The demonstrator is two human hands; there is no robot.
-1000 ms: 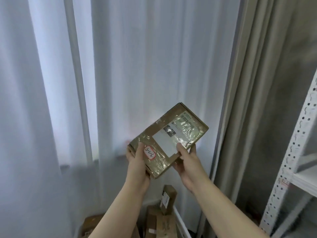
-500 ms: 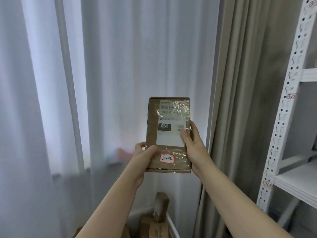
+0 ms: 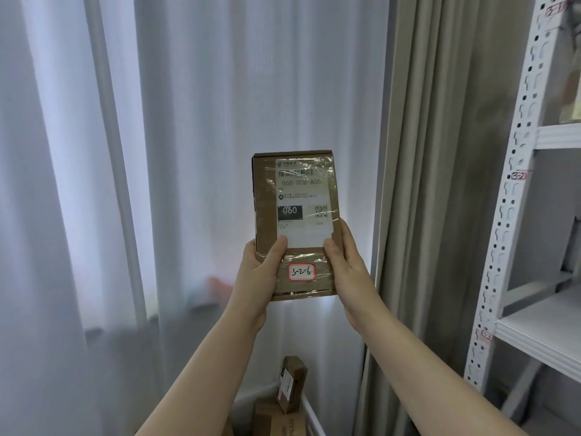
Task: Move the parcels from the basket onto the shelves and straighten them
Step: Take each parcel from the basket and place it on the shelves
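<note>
Centre: parcel [image 3: 294, 225], upright, held up in front of the thin curtain [image 3: 157, 152].
Left hand [image 3: 257, 278] at its lower left edge, right hand [image 3: 349, 272] at its lower right edge, both thumbs on the front face.
Shipping label [image 3: 301, 199] on the upper front; small sticker [image 3: 301, 272] below it, between the two hands.
Thick curtain [image 3: 434, 184] is right of the thin one, behind the right forearm.
Far right: shelving rack [image 3: 515, 215], beside the thick curtain. A lower shelf board [image 3: 547, 335] sits under an upper shelf board [image 3: 558, 135], which carries a package [image 3: 573, 89] at the frame edge.
Bottom: boxes [image 3: 290, 382] stacked below the parcel, between the forearms, at the foot of the thin curtain.
</note>
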